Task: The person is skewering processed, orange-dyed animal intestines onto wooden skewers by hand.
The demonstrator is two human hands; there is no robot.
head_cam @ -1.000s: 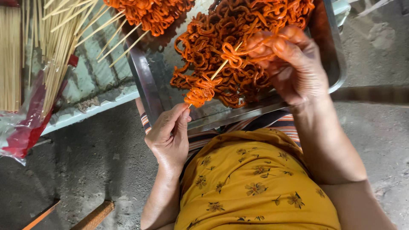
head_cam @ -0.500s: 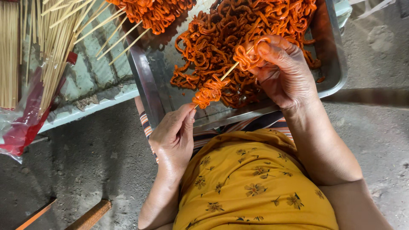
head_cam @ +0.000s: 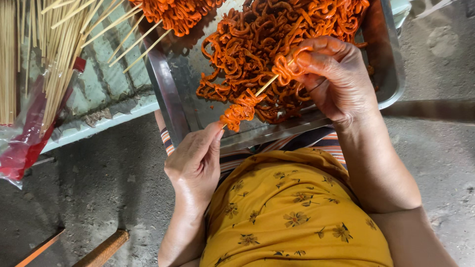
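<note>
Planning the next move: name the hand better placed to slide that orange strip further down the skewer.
Right. The right hand already pinches the orange strip on the skewer; the left hand only grips its lower end.

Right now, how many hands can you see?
2. The left hand holds the low end of a skewer over the tray. The right hand pinches an orange strip at its upper end.

Mustard-yellow garment (head_cam: 297, 217) (small floral print)
</note>
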